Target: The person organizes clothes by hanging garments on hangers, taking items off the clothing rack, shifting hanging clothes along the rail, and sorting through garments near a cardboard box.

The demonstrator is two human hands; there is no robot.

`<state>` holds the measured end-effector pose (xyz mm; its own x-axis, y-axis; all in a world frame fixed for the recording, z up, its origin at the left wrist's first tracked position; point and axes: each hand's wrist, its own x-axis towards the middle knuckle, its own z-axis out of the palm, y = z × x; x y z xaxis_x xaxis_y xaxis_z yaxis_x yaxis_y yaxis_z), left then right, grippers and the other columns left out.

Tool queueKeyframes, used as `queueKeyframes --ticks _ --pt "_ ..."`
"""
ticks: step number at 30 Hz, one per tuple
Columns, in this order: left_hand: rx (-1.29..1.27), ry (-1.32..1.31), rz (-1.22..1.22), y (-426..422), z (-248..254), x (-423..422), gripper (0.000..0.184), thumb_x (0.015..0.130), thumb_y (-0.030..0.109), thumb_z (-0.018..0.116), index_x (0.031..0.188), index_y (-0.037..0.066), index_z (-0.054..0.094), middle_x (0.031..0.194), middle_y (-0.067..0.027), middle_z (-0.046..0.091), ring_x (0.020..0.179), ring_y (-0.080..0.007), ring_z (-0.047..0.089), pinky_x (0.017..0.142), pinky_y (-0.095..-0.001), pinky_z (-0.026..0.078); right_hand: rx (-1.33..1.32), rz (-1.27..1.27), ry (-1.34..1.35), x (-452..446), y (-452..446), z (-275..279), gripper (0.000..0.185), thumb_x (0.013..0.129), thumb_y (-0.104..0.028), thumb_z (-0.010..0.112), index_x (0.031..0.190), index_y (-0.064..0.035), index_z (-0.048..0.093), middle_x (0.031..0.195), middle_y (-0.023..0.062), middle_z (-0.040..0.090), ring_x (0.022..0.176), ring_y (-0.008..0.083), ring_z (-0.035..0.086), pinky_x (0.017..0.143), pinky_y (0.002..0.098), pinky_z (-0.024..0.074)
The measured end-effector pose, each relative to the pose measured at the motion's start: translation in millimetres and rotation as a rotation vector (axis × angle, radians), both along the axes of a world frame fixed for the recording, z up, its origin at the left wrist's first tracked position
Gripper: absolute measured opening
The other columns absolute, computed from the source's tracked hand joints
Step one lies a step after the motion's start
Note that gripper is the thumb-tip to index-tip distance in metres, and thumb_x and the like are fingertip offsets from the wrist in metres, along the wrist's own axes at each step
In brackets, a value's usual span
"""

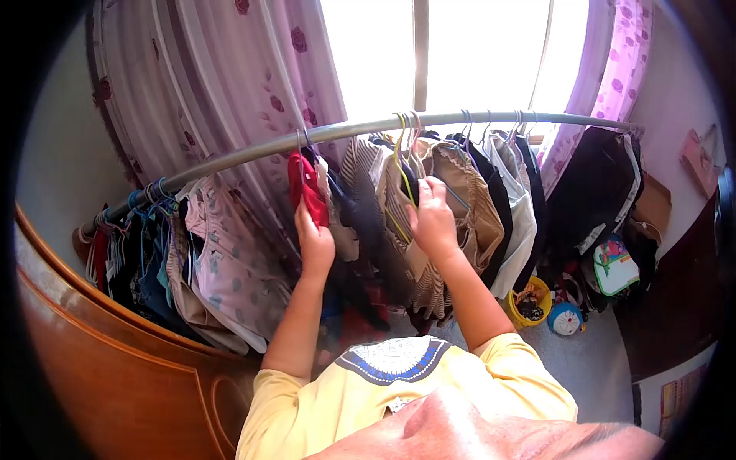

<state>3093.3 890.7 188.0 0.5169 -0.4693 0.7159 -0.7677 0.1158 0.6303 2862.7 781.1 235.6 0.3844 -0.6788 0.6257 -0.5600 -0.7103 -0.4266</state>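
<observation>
A red garment [303,178] hangs from a metal rail [330,132] in the head view. My left hand [314,239] is against its lower part, fingers stretched upward along the cloth. Further right, my right hand [435,224] has its fingers curled in among the hung clothes; what they hold is hidden. Close beside it are a yellow-green hanger [404,175] and a beige garment with a gathered edge [469,184]. Between my hands hang a striped top [359,170] and dark clothing, partly blurred.
Left along the rail hangs a pale pink patterned garment [230,245], above a wooden panel [115,360]. White and black clothes [586,184] hang to the right. A yellow bucket [529,303] and a round blue item [566,319] stand on the floor. Curtains [207,69] flank the bright window.
</observation>
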Motion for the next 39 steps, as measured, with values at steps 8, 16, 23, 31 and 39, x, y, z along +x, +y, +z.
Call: queueKeyframes --ticks 8,16,23,31,39 --pt "0.013 0.022 0.092 47 1 59 0.073 0.078 -0.015 0.046 0.15 -0.001 0.048 0.139 -0.0258 0.058 0.133 -0.0439 0.054 0.115 -0.0461 0.041 0.082 0.352 -0.074 86 42 -5 0.049 0.096 -0.013 0.064 0.139 0.0062 0.05 0.124 0.0286 0.062 0.11 0.0467 0.065 0.093 0.0508 0.0553" --pt "0.116 -0.031 0.206 116 16 122 0.078 0.08 -0.015 0.05 0.155 0.006 0.046 0.142 -0.0257 0.056 0.134 -0.0431 0.054 0.115 -0.0462 0.041 0.169 0.71 0.016 145 74 4 0.064 0.094 -0.03 0.074 0.141 0.0052 0.051 0.134 0.027 0.061 0.123 0.0451 0.06 0.105 0.047 0.0497" --pt "0.148 -0.141 0.319 144 43 97 0.061 0.103 0.021 0.065 0.158 0.005 0.042 0.153 -0.0252 0.048 0.143 -0.0429 0.044 0.119 -0.0488 0.035 -0.091 -0.185 -0.11 20 23 36 0.068 0.09 -0.025 0.075 0.145 0.0043 0.048 0.135 0.0261 0.059 0.126 0.043 0.056 0.106 0.0516 0.0437" --pt "0.002 -0.443 0.175 125 90 -1 0.053 0.099 0.009 0.061 0.15 0.0 0.051 0.152 -0.0195 0.05 0.145 -0.0403 0.042 0.121 -0.0525 0.029 0.19 0.121 0.056 95 15 -26 0.042 0.097 -0.007 0.05 0.136 0.0082 0.053 0.109 0.0301 0.07 0.098 0.0457 0.071 0.085 0.051 0.0576" --pt "0.095 -0.429 -0.002 107 75 -39 0.045 0.096 0.006 0.064 0.141 0.002 0.06 0.147 -0.0182 0.053 0.146 -0.0398 0.039 0.12 -0.0531 0.031 -0.311 0.006 -0.074 8 -1 37 0.077 0.085 -0.033 0.084 0.145 0.0033 0.053 0.141 0.0217 0.06 0.138 0.0386 0.05 0.12 0.0497 0.0344"
